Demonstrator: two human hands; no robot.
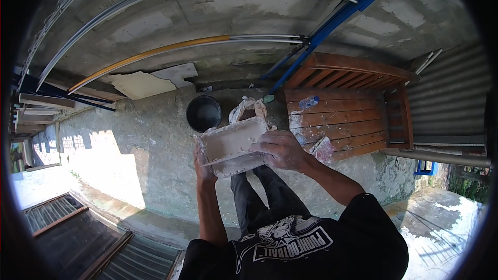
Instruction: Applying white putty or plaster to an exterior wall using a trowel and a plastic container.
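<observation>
In front of my body I hold a rectangular tray (218, 136) caked with whitish plaster. My left hand (202, 162) grips its left end, with the fingers mostly hidden. My right hand (282, 149) is closed at the tray's right side around a thin, flat scraper (228, 157). Seen nearly edge-on, the scraper's pale blade reaches across the tray toward my left hand. Pale paste coats the tray's inside, and both hands carry white smears. Just beyond the tray, an open sack (240, 109) and a black bucket (190, 108) stand on the floor.
At right stands a wooden bench (353, 119), with a plastic bottle (309, 102) and a pink-and-white stained packet (322, 150) on it. Metal poles (171, 53) run along the wall near a blue post (327, 31). Broken board pieces (142, 85) lean there. Framed panels (72, 228) lie lower left.
</observation>
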